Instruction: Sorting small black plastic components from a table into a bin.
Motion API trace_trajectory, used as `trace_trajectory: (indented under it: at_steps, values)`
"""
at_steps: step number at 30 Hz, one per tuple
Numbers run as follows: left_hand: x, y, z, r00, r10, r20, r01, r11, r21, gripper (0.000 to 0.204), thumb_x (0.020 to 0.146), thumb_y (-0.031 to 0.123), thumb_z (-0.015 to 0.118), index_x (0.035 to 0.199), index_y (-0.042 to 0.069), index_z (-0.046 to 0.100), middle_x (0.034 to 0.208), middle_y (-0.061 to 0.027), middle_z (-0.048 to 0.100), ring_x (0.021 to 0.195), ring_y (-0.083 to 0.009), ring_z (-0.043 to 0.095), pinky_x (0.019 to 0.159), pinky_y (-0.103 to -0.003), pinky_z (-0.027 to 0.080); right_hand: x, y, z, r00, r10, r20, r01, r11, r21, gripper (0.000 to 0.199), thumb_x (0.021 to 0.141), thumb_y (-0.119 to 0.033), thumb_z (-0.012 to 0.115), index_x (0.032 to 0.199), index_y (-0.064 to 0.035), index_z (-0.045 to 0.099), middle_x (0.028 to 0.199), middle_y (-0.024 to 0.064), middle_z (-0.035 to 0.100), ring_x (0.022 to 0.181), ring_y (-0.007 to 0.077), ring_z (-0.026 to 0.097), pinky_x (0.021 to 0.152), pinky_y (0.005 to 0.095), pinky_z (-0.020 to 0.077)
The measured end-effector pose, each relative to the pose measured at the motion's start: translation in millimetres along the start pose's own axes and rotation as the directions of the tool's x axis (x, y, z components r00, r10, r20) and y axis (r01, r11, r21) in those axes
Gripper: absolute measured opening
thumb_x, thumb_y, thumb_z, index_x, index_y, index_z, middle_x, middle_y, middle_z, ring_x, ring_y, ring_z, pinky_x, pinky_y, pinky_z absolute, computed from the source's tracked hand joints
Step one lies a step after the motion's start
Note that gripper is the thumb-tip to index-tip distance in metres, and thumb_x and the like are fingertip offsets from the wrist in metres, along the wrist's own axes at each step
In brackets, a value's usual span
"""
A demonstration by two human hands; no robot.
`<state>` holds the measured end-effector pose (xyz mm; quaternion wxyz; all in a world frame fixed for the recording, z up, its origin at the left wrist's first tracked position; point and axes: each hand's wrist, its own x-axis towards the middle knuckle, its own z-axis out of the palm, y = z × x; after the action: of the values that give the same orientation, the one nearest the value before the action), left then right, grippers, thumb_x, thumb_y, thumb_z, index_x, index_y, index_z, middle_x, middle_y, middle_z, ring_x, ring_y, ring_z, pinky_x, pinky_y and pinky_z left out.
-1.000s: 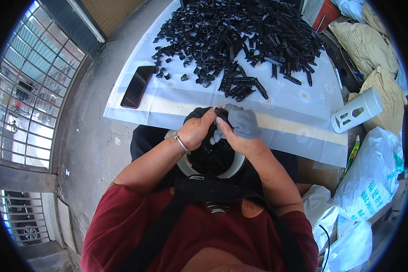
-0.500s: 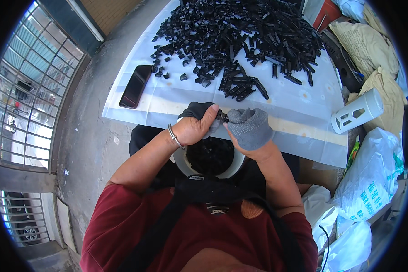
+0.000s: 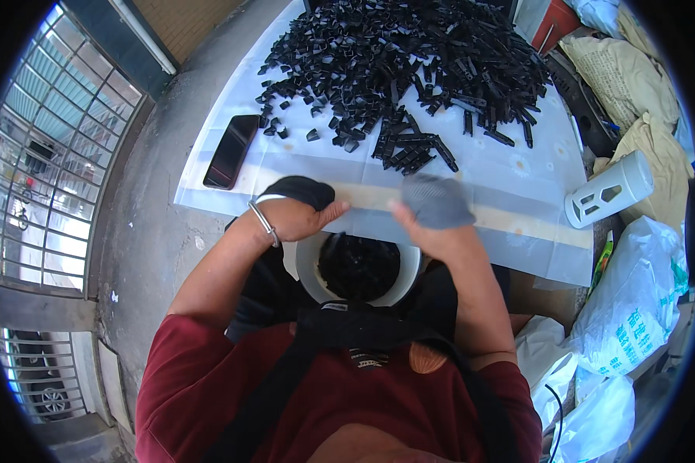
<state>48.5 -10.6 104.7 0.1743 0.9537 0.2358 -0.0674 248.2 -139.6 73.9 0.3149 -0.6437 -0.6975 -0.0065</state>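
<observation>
My left hand [image 3: 297, 212], in a dark half-glove with the thumb bare, hovers over the table's near edge, left of the white bucket [image 3: 413, 272]. Its thumb points right, apart from the gloved fingers, and I see nothing held there. To the right, my right hand [image 3: 438, 214] in a grey dotted glove is smeared by motion, thumb toward the left hand; its grip cannot be made out. Below and between both hands, the bucket holds a heap of black parts [image 3: 359, 266]. Nearest beyond the right hand lie several long black plastic pieces [image 3: 413, 147].
A big pile of small black plastic parts [image 3: 347, 69] covers the far side of the table with its white cloth [image 3: 510, 204]. A phone [image 3: 232, 152] lies at the left edge. At the right are a white slotted cylinder [image 3: 610, 189] and filled plastic bags [image 3: 629, 301].
My hands have parted, the left moving left and the right slightly right. The small dark part that was between them no longer shows, and more of the bucket is visible.
</observation>
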Motion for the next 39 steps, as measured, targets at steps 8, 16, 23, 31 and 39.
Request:
trace_trajectory:
  at_steps: [8,16,23,31,39]
  values:
    - [80.4,-30.0,16.0,0.8,0.003,-0.6,0.152,0.966,0.208,0.025,0.078,0.015,0.051,0.101,0.011,0.058,0.087,-0.0129,0.06,0.075,-0.0294,0.059,0.066,-0.038,0.048,24.9,45.5,-0.3,0.932,0.36,-0.045,-0.336,0.808,-0.485,0.024,0.081,-0.025,0.052,0.094,-0.0059,0.06,0.09,0.017,0.059,0.083,0.0329,0.056,0.073,0.0434,0.0439]
    - [61.6,-33.4,27.4,0.771,-0.077,-0.632,0.196,0.973,0.121,0.028,0.076,0.012,0.05,0.103,0.01,0.058,0.089,-0.0155,0.06,0.076,-0.0311,0.059,0.067,-0.039,0.048,-3.6,30.0,-8.0,0.947,0.313,-0.069,-0.319,0.903,-0.286,0.018,0.079,-0.017,0.053,0.092,-0.0086,0.062,0.096,0.0161,0.058,0.084,0.0329,0.055,0.074,0.0401,0.0441]
    - [39.8,-27.9,23.5,0.759,-0.15,-0.633,0.216,0.976,0.029,0.03,0.074,0.011,0.05,0.103,0.009,0.059,0.085,-0.0178,0.061,0.074,-0.0323,0.059,0.068,-0.039,0.048,-1.5,47.5,-9.3,0.985,-0.09,-0.15,0.03,0.932,-0.361,0.024,0.067,-0.005,0.056,0.089,-0.0111,0.063,0.104,0.0126,0.057,0.09,0.0305,0.055,0.076,0.0399,0.0444]
    - [27.0,-16.7,28.7,0.82,-0.276,-0.502,0.088,0.926,-0.366,0.023,0.078,0.017,0.054,0.094,0.003,0.06,0.072,-0.0115,0.061,0.057,-0.0207,0.057,0.055,-0.031,0.047,-3.6,13.7,1.7,0.989,0.036,-0.143,-0.054,0.991,-0.124,0.019,0.075,-0.014,0.061,0.091,-0.0054,0.061,0.091,0.0113,0.061,0.081,0.0273,0.057,0.075,0.0375,0.0431]
    - [16.6,33.3,25.1,0.974,-0.211,-0.082,0.056,0.574,-0.817,0.023,0.086,0.021,0.049,0.093,0.002,0.06,0.064,-0.0011,0.056,0.052,-0.0079,0.05,0.048,-0.023,0.041,-0.1,-14.9,15.0,0.971,-0.193,-0.139,0.202,0.978,0.053,0.024,0.074,-0.019,0.065,0.094,-0.0057,0.061,0.091,0.006,0.062,0.074,0.0255,0.056,0.069,0.0339,0.0408]
